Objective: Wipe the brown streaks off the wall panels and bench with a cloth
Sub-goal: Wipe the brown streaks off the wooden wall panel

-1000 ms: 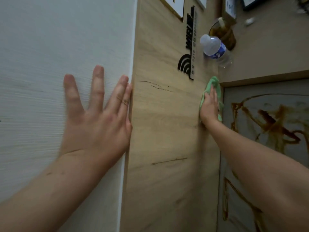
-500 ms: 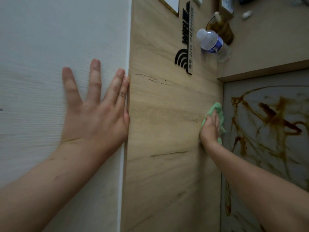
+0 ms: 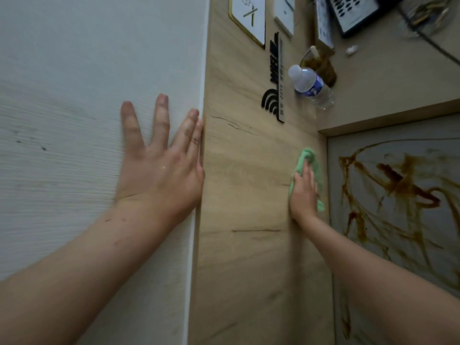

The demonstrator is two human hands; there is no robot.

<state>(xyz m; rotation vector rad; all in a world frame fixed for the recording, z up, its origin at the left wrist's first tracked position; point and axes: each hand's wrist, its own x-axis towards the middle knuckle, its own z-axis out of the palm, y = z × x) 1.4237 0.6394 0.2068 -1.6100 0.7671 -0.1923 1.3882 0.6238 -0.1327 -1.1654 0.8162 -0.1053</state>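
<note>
My right hand [image 3: 304, 192] presses a green cloth [image 3: 306, 159] flat against the light wood wall panel [image 3: 249, 185], close to its right edge. The fingers lie straight on the cloth. Right of the cloth, a grey panel [image 3: 373, 155] carries thick brown streaks [image 3: 398, 183] across most of its face. My left hand [image 3: 161, 165] rests flat with spread fingers on the white textured wall panel [image 3: 74, 120], its side against the wood panel's edge.
A black WiFi sign [image 3: 273, 78] and white plaques [image 3: 249, 18] hang on the wood panel. On the beige surface [image 3: 398, 78] at top right are a clear water bottle [image 3: 311, 85], a glass with brown contents [image 3: 321, 63], a dark device [image 3: 358, 13] and a cable.
My right hand slid the cloth down the wood panel and has now shifted slightly back up. My left hand stays pressed on the white panel. The view has tilted a little.
</note>
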